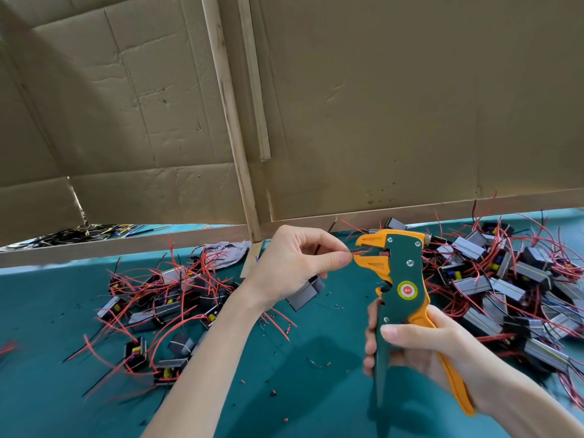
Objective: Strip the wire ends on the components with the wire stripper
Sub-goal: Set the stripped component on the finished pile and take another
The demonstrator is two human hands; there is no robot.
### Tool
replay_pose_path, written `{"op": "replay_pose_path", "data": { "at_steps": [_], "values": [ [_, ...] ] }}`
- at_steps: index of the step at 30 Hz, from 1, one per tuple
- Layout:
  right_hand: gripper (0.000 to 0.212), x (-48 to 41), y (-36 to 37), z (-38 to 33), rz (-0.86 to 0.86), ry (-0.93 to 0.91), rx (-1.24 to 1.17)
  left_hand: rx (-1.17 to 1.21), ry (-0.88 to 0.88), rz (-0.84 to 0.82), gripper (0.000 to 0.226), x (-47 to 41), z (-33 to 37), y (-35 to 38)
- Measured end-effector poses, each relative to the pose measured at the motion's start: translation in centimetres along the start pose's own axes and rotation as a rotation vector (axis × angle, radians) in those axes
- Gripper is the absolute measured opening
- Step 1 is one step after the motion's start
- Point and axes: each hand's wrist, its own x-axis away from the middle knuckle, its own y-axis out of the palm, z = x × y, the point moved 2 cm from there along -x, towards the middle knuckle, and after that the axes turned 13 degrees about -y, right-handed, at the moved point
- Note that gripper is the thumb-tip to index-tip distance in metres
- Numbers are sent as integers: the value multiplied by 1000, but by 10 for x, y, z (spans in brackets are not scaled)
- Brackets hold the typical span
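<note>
Gripping wire stripper (398, 279) above mat (300, 393), right hand (420, 349) faces left hand (292, 263) pinching red wire (351, 253).

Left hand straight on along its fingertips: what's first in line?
Likely the wire stripper, held by the right hand: the left hand pinches a red wire end aimed into its open orange jaws. Depth is unclear.

Recorded on the wire stripper (398, 273): dark green body, orange jaws and lever; round label (407, 290), red ringed in yellow. The wire (354, 252) at the jaws: red. The bench (47, 393) is covered in teal. The components (474, 248) are noted grey and black, yellow inserts, red leads (171, 248). The cardboard (410, 105): plain brown.
</note>
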Motion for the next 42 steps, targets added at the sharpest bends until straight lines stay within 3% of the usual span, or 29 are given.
{"op": "replay_pose_path", "data": {
  "at_steps": [11, 20, 23, 27, 31, 36, 40, 42],
  "values": [
    [32, 4, 1, 3, -6, 25, 110, -41, -88, -66, 13, 2, -1, -5],
    [51, 7, 4, 17, 114, -31, 264, -128, -129, -78, 6, 2, -4, -14],
    [43, 5, 6, 16, 57, -23, 99, -166, -127, -34, 7, 0, -7, -13],
    [49, -2, 3, 15, -17, -34, -43, -206, -101, 56, 8, -2, -8, -22],
    [50, -4, -6, 19, 14, -19, -50, -369, -36, 236, 11, -3, -3, -32],
    [44, -6, -12, 24, 125, 74, -66, -298, 180, 404, 10, -13, 27, -11],
    [37, -9, -16, 28, 213, 132, -80, -234, 361, 356, 5, -40, 52, 51],
    [40, -9, -17, 29, 224, 154, -113, -197, 334, 217, 11, -54, 55, 88]
  ]
}}
